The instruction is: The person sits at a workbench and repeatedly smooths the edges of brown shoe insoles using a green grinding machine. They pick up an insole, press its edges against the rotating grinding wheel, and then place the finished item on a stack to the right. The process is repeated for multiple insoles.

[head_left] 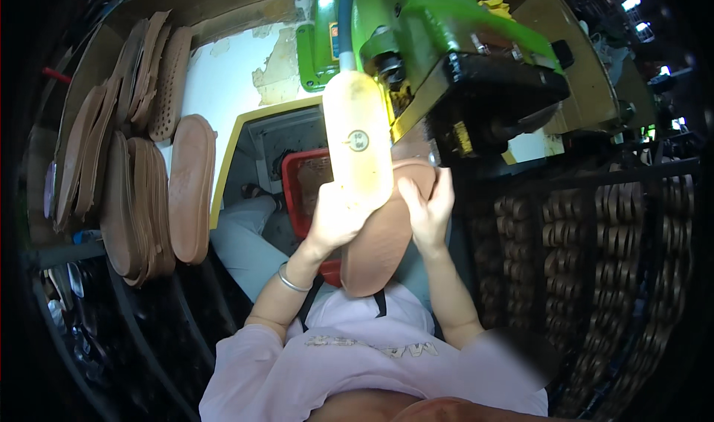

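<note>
A brown shoe sole [378, 252] is held in both hands in front of my lap, its far end close to the green machine [439, 20]. My left hand [336, 220] grips its left edge, the fingers partly hidden behind a glowing oblong lamp [358, 102]. On the right edge, my right hand [430, 210] is closed with the thumb lying on top of the sole. The sole's far end reaches the machine's dark lower head [494, 87], where the contact is hard to make out.
Stacked brown soles [141, 206] stand on the left, with a single sole [192, 188] beside them. A red bin [294, 199] sits below the yellow-edged table opening [236, 143]. Racks of brown soles [565, 236] fill the right side. A cardboard panel [550, 28] stands behind the machine.
</note>
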The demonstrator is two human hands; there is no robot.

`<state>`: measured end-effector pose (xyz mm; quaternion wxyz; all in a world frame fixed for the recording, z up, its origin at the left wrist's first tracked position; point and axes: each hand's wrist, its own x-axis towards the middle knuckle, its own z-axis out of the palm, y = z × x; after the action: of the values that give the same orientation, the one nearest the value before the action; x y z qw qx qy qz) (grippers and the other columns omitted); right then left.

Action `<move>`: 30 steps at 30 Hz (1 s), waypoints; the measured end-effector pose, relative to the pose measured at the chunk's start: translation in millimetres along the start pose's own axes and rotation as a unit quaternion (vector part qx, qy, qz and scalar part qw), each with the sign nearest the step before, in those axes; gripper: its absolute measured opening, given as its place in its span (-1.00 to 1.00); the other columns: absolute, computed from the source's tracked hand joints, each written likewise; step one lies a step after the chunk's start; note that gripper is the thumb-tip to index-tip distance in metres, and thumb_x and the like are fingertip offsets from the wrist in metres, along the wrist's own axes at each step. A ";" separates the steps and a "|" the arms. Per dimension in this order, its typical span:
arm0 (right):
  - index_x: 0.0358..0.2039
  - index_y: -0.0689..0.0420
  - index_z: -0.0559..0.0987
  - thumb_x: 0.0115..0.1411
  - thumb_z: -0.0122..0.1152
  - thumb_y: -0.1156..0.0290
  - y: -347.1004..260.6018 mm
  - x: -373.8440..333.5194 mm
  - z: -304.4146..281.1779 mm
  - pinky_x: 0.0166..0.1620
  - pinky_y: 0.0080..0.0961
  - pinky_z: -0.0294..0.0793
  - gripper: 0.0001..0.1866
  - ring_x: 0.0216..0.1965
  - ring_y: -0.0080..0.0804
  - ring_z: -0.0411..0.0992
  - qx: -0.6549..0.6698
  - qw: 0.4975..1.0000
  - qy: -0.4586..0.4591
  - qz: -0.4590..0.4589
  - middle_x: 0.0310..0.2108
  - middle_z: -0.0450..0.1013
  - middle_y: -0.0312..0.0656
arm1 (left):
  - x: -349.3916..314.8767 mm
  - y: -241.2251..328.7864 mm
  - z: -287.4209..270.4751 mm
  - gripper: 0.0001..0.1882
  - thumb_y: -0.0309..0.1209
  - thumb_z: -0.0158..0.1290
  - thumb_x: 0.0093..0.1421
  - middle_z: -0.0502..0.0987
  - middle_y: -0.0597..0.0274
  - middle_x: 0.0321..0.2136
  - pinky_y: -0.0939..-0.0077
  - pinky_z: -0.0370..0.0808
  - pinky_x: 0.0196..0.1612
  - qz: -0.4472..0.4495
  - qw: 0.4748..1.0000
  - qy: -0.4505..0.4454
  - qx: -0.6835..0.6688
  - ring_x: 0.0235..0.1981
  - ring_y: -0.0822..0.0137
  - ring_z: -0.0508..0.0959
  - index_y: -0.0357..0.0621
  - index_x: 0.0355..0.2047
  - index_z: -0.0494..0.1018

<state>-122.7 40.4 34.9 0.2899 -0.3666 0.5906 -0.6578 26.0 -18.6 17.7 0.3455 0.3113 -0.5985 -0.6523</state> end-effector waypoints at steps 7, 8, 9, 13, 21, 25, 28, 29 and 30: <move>-0.02 0.35 0.41 -0.05 0.38 0.45 30.5 -149.6 -96.2 0.01 -0.44 0.40 -0.43 -0.09 -0.39 0.43 0.011 0.938 -0.138 0.319 -0.12 0.46 -0.09 | -21.4 -11.7 28.0 -0.69 -0.50 0.09 0.19 0.56 0.11 -0.24 0.59 0.47 -0.17 0.014 0.993 0.114 -0.035 -0.29 0.46 0.54 -0.43 -0.08 0.42; -0.06 0.34 0.42 -0.06 0.38 0.46 35.4 -158.0 -113.6 -0.01 -0.45 0.41 -0.46 -0.12 -0.40 0.44 0.034 0.937 -0.098 0.333 -0.15 0.47 -0.10 | -26.1 -17.5 27.1 -0.70 -0.52 0.08 0.19 0.56 0.09 -0.25 0.60 0.48 -0.18 0.033 0.991 0.128 -0.035 -0.30 0.46 0.54 -0.45 -0.09 0.42; -0.09 0.33 0.44 -0.07 0.38 0.47 36.7 -161.1 -130.0 -0.04 -0.47 0.43 -0.49 -0.16 -0.42 0.46 0.056 0.936 -0.056 0.343 -0.18 0.48 -0.12 | -29.4 -21.0 28.5 -0.69 -0.54 0.07 0.18 0.56 0.08 -0.25 0.60 0.48 -0.17 0.031 0.989 0.133 -0.050 -0.29 0.45 0.54 -0.46 -0.08 0.40; -0.16 0.32 0.43 -0.03 0.30 0.48 19.6 -130.4 -170.5 -0.10 -0.53 0.44 -0.59 -0.25 -0.49 0.45 0.080 0.975 0.076 0.194 -0.26 0.48 -0.16 | -30.5 -26.4 35.4 -0.60 -0.63 0.05 0.15 0.53 0.01 -0.17 0.63 0.47 -0.12 0.024 0.987 0.136 -0.088 -0.21 0.43 0.54 -0.49 0.02 0.32; -0.03 0.30 0.42 0.19 0.14 0.42 -22.4 9.1 -162.8 0.03 -0.48 0.35 -0.64 -0.06 -0.40 0.39 0.002 0.991 0.135 0.012 -0.12 0.43 -0.15 | -0.8 -7.2 19.7 -0.62 -0.59 0.09 0.15 0.52 0.12 -0.14 0.53 0.43 -0.04 0.081 0.995 0.052 -0.028 -0.17 0.41 0.51 -0.39 0.00 0.39; -0.09 0.31 0.44 0.17 0.15 0.42 -27.4 64.4 -140.5 0.00 -0.53 0.34 -0.67 -0.13 -0.43 0.40 0.035 0.998 0.049 0.022 -0.20 0.46 -0.15 | -0.7 0.3 8.0 -0.74 -0.55 0.12 0.07 0.59 0.13 -0.35 0.56 0.49 -0.19 0.091 0.987 0.106 -0.076 -0.33 0.39 0.57 -0.42 -0.21 0.49; -0.09 0.30 0.44 0.17 0.13 0.44 -13.7 81.8 -139.1 -0.04 -0.57 0.34 -0.69 -0.16 -0.44 0.40 0.050 0.997 -0.042 0.034 -0.21 0.45 -0.18 | -7.9 23.2 -10.4 -0.76 -0.55 0.13 0.08 0.60 0.11 -0.32 0.57 0.49 -0.18 0.074 0.988 0.118 -0.064 -0.31 0.44 0.56 -0.41 -0.22 0.49; -0.09 0.30 0.44 0.17 0.12 0.44 -9.4 82.4 -132.2 -0.05 -0.58 0.33 -0.69 -0.17 -0.46 0.40 0.069 0.996 -0.045 0.041 -0.21 0.45 -0.19 | -10.7 29.0 -18.7 -0.77 -0.55 0.13 0.08 0.60 0.13 -0.34 0.56 0.49 -0.18 0.067 0.988 0.116 -0.082 -0.32 0.44 0.56 -0.41 -0.23 0.50; -0.09 0.29 0.45 0.17 0.11 0.44 -4.2 81.1 -122.7 -0.06 -0.59 0.33 -0.70 -0.18 -0.47 0.40 0.087 0.994 -0.047 0.047 -0.21 0.45 -0.19 | -13.6 32.7 -27.8 -0.77 -0.55 0.14 0.07 0.60 0.13 -0.35 0.57 0.48 -0.18 0.069 0.989 0.114 -0.066 -0.32 0.44 0.56 -0.41 -0.24 0.50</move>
<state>-269.4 44.2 46.3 0.3790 -0.3422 0.5332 -0.6745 59.0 -24.7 47.6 0.4756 0.3177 -0.5312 -0.6251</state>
